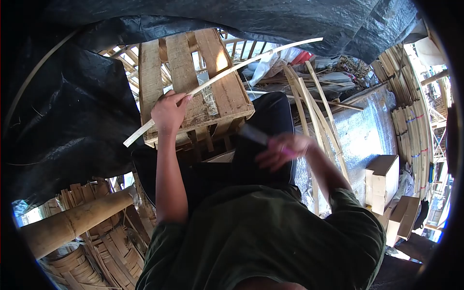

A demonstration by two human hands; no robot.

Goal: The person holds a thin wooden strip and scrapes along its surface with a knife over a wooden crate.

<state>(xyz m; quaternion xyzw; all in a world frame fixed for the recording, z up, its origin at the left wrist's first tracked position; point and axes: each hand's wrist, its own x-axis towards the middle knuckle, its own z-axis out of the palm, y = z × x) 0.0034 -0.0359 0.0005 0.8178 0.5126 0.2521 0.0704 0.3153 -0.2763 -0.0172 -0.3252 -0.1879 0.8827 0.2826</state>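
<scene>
My left hand (167,115) is closed around a long, pale bamboo strip (260,57), above a slatted wooden crate (222,92). The strip runs from low left of the hand to the upper right, bending slightly along its length. Smeared by motion, my right hand (286,149) grips a knife (254,135) over my right leg. Its blade points up and left, away from the strip, and a bit of pink handle shows in the fingers.
Several bamboo strips (316,113) lean on my right beside a silvery sheet (360,128). Cardboard boxes (382,183) stand farther right. A thick bamboo pole (79,222) and woven baskets (104,256) lie at lower left. Black plastic sheeting (72,106) hangs left and above.
</scene>
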